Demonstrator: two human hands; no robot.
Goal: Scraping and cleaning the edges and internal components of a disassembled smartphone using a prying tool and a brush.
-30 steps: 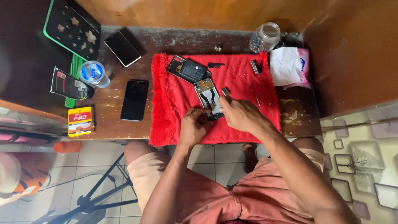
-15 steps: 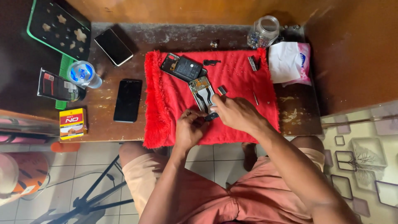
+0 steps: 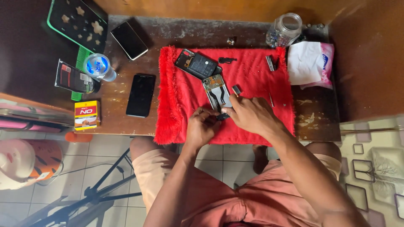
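Observation:
An opened phone with its board and flex cables showing lies on a red fluffy cloth. My left hand pinches at the phone's near end, fingers curled on its lower edge. My right hand rests over the phone's near right corner, fingertips on it; whatever small thing they hold is hidden. A black phone back part lies just beyond the phone. A small black bracket and a little dark piece lie on the cloth nearby.
On the wooden table left of the cloth lie a black phone and another phone. A can, a yellow box, a glass jar and a tissue pack stand around.
The view has shifted so the table sits more to the right. Both hands stay at the opened phone's near end, with small finger movements only.

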